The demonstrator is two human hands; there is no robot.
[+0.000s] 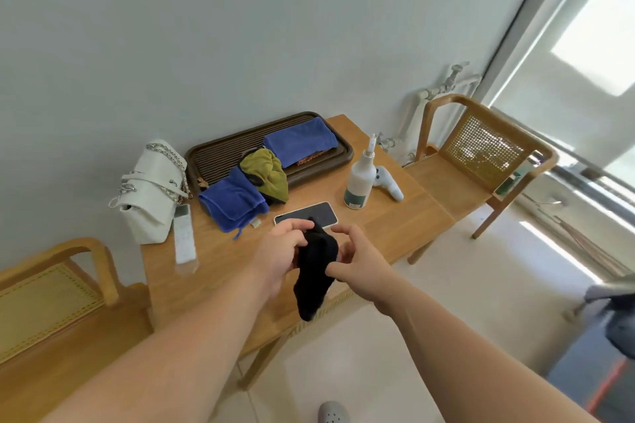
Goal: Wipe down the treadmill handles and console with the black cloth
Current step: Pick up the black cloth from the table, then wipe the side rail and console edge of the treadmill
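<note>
A person is standing at a small wooden table, holding the black cloth in both hands above its near edge; the left hand is pinching the top of the cloth between thumb and fingertips, while the right hand is gripping its side, thumb pressed into the fabric and the upper fingers curled loosely apart. The cloth is hanging down bunched and narrow, its tail dangling past the table's front. Just behind the hands a smartphone is lying face up with a dark screen. Farther back, a dark ribbed tray is carrying one blue cloth, a second blue cloth is draping over its near rim, and an olive cloth is crumpled between them. A white spray bottle is standing to the right, a white handbag and a remote control to the left. The treadmill is only partly showing at the right edge of the head view, well apart from the table. The step in hand appears to be readying the cloth: shaking it open and folding it into a flat pad would likely give a broader wiping face for handles and console. The bottle's label is too small to read, and no brand or writing is legible anywhere.
</note>
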